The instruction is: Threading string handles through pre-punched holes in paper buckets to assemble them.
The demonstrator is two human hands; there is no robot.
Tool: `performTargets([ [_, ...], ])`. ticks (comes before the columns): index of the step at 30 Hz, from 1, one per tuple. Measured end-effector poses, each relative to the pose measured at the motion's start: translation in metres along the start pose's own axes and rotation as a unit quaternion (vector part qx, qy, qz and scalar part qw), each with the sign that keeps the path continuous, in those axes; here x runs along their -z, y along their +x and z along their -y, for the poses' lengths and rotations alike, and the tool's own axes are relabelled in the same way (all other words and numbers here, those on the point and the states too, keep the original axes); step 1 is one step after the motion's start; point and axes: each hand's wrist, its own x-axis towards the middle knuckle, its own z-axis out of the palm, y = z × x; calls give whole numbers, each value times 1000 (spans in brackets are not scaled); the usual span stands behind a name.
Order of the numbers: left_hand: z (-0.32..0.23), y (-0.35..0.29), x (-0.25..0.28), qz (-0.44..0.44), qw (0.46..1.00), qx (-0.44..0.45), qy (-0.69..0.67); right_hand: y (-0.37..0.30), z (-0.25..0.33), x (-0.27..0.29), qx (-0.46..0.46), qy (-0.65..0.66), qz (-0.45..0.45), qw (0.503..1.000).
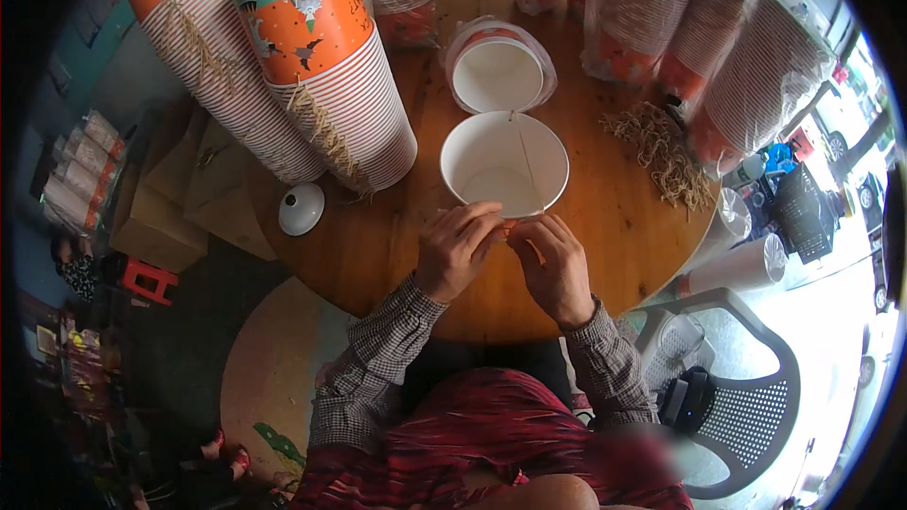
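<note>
A white paper bucket (491,159) stands open in front of me on the round wooden table (624,255). A thin cord (525,156) is fixed at its far rim and runs across the opening to the near rim. My left hand (459,250) is closed at the near rim, fingertips pinching the bucket's edge, where a little orange shows. Beside it, my right hand (556,264) pinches the cord's near end against the outside of the rim. The fingertips partly hide that spot.
Tall stacks of orange-and-white paper buckets (335,99) stand at left, some with cords hanging. A wrapped bucket (498,76) sits just behind mine. Bagged stacks (756,76) line the far right near a loose cord pile (666,153). A white lid (301,209) lies at left; a grey chair (746,397) is at right.
</note>
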Motion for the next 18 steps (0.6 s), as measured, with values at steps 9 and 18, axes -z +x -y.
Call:
performTargets([
  [9, -4, 4, 4, -10, 999, 29, -36, 0, 2, 4, -56, 76, 17, 995],
  [18, 3, 2, 0, 19, 997, -57, 53, 1, -1, 3, -30, 22, 9, 999],
])
